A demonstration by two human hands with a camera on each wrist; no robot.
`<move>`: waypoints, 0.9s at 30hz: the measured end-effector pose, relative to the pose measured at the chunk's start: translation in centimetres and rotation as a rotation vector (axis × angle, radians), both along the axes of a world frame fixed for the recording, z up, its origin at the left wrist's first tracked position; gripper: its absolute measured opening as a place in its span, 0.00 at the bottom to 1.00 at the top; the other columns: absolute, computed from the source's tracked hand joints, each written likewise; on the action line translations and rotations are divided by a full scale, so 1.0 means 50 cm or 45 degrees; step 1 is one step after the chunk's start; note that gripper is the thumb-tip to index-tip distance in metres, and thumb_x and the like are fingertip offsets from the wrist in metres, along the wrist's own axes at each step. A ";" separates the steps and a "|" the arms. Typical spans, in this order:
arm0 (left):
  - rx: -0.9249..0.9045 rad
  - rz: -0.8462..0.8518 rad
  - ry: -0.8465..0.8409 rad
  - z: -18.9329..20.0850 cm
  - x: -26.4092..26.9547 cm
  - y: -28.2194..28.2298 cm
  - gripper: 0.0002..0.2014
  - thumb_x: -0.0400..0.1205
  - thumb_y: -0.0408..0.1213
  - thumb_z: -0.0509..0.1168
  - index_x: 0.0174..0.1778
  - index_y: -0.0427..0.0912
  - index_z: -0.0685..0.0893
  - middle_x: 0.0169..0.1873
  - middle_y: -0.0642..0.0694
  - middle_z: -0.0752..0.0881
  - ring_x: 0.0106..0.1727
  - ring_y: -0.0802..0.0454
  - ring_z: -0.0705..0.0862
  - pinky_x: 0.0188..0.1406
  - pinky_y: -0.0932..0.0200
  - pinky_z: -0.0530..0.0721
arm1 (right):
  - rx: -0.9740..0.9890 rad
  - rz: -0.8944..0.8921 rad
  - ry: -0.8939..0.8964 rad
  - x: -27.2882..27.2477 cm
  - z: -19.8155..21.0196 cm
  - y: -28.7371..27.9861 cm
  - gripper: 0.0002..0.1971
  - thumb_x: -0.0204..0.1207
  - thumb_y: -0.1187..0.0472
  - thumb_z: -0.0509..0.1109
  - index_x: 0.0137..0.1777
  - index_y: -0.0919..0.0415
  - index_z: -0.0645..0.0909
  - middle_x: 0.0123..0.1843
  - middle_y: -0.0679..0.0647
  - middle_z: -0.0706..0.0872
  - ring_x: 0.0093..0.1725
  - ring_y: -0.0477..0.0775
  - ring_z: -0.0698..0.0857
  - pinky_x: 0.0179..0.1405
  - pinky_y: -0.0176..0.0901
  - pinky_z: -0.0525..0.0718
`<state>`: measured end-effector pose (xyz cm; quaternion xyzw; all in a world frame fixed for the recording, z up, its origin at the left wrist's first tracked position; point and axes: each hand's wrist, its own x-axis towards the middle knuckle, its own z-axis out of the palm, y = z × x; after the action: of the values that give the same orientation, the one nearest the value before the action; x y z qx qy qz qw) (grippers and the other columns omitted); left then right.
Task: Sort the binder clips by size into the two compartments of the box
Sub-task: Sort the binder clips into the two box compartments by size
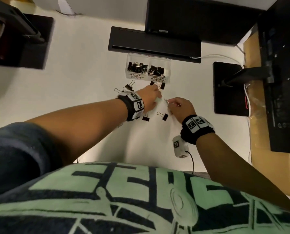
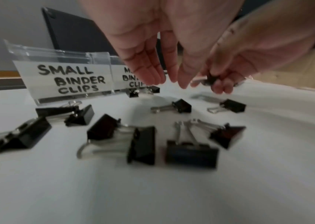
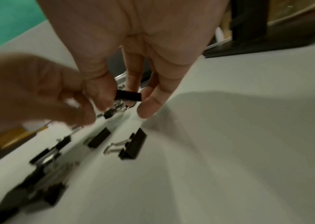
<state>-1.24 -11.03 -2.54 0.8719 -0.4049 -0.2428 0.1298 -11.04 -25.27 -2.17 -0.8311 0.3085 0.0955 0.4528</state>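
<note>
Meanwhile the right hand [image 3: 133, 50] pinches a clip [image 3: 128, 95] just above the table [image 3: 229, 151]; the left hand [image 2: 152, 37] hovers beside it, fingers straight, near the box [image 1: 148, 69], loose clips [image 2: 141, 145] below.

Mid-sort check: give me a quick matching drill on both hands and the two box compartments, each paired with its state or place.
Things:
1. left hand
2. right hand
3. SMALL compartment
4. MEDIUM compartment

States or places:
A. pinches a small binder clip
B. right half of the box
C. left half of the box
D. fingers straight, holding nothing

Pairs: 1-D, 2-A, 3-C, 4-B
</note>
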 end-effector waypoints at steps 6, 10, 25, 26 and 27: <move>0.158 -0.040 0.025 -0.027 -0.025 0.017 0.16 0.79 0.32 0.65 0.62 0.33 0.79 0.61 0.37 0.74 0.58 0.35 0.80 0.54 0.40 0.84 | 0.111 -0.044 0.152 -0.026 0.000 0.002 0.05 0.75 0.63 0.67 0.40 0.62 0.82 0.29 0.53 0.84 0.32 0.52 0.82 0.37 0.39 0.79; 0.112 -0.005 0.004 -0.017 -0.027 0.026 0.12 0.79 0.29 0.62 0.58 0.32 0.79 0.59 0.35 0.78 0.59 0.36 0.78 0.54 0.43 0.82 | -0.117 0.163 0.152 -0.031 -0.003 0.025 0.04 0.72 0.67 0.68 0.37 0.59 0.80 0.37 0.54 0.85 0.37 0.53 0.82 0.35 0.38 0.77; 0.218 -0.286 -0.044 -0.012 -0.089 0.091 0.19 0.83 0.31 0.58 0.71 0.39 0.74 0.66 0.38 0.70 0.49 0.36 0.84 0.47 0.44 0.87 | -0.392 0.466 0.065 -0.021 -0.025 0.060 0.02 0.72 0.68 0.67 0.43 0.64 0.82 0.51 0.57 0.78 0.42 0.51 0.77 0.41 0.38 0.73; 0.250 -0.333 -0.059 -0.013 -0.088 0.092 0.19 0.82 0.30 0.58 0.70 0.38 0.74 0.65 0.37 0.71 0.49 0.36 0.84 0.47 0.45 0.86 | -0.371 0.438 0.060 -0.015 -0.023 0.059 0.02 0.72 0.67 0.68 0.43 0.63 0.82 0.50 0.57 0.78 0.43 0.51 0.77 0.42 0.37 0.72; 0.274 -0.365 -0.070 -0.014 -0.087 0.094 0.18 0.82 0.29 0.58 0.69 0.38 0.75 0.64 0.37 0.71 0.50 0.36 0.84 0.46 0.46 0.86 | -0.344 0.400 0.056 -0.009 -0.020 0.057 0.02 0.72 0.67 0.69 0.43 0.62 0.82 0.49 0.56 0.79 0.43 0.52 0.77 0.43 0.37 0.72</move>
<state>-5.57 -6.33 -3.22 0.8204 -0.5001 -0.2770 -0.0112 -11.47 -22.43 -3.17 -0.9199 0.1948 0.1409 0.3098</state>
